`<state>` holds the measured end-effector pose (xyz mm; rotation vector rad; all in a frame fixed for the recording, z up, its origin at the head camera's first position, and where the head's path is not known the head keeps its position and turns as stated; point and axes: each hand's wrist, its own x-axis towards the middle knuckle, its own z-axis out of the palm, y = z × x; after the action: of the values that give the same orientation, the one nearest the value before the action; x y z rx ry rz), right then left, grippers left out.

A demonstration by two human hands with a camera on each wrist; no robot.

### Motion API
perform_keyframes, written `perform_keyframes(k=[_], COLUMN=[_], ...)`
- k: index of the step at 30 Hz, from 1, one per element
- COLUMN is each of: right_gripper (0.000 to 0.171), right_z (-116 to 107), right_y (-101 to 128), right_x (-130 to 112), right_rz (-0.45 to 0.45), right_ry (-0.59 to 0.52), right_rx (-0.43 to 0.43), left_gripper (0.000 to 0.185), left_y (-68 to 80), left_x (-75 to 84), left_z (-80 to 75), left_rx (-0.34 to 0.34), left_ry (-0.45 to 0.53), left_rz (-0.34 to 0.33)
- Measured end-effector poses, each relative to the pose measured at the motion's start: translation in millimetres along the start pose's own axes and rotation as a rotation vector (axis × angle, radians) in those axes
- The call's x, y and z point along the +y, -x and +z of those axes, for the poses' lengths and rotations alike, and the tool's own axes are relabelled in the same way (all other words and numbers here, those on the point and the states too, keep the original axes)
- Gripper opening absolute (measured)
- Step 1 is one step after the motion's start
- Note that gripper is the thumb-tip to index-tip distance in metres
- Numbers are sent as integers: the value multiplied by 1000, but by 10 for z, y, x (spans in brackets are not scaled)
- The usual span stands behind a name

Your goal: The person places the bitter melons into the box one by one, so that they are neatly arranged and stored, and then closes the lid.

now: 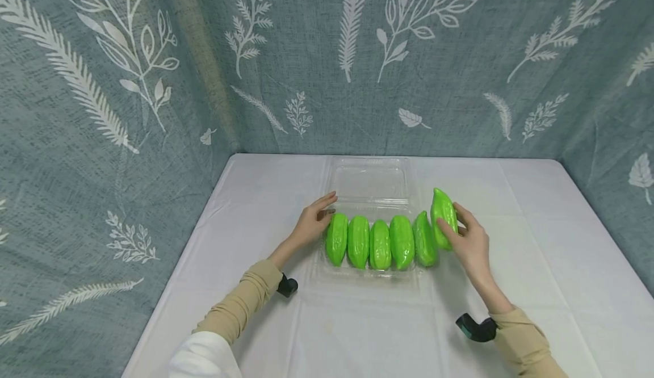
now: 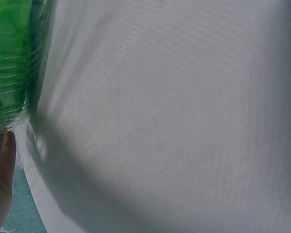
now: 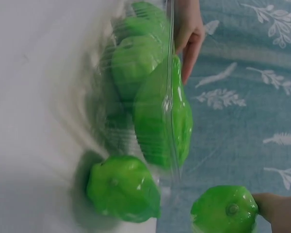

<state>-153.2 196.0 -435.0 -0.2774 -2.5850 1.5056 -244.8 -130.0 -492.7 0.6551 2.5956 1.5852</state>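
My right hand (image 1: 471,246) grips a glossy green ridged gourd (image 1: 443,216) with a pointed tip, held above the table. Another green gourd (image 1: 425,239) lies just outside the right side of a clear plastic clamshell box (image 1: 368,274). Inside the box several more gourds (image 1: 380,245) stand side by side in a row. At the box's left side, my left hand (image 1: 311,222) reaches with fairly straight fingers close to the rim and the leftmost gourd (image 1: 336,239). From the right wrist, the held gourd (image 3: 225,209) shows its stem end towards the camera.
The box's clear lid (image 1: 370,178) lies folded back towards the far table edge. White cloth covers the table (image 1: 357,332). A blue-green leaf-patterned curtain (image 1: 317,54) hangs behind and at the sides. Dark wrist devices (image 1: 477,328) sit at both cuffs.
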Motion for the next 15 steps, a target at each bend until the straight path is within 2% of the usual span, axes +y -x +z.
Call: perform_keyframes(k=[15], right_gripper=[65], right_z=[154], right_y=[0], right_x=[-136], right_rz=[-32], right_ry=[-31], right_rx=[-54], left_gripper=[45], left_y=[-10], left_x=[-6], left_z=[6], left_rx=[8], left_ry=[6], left_rz=[29])
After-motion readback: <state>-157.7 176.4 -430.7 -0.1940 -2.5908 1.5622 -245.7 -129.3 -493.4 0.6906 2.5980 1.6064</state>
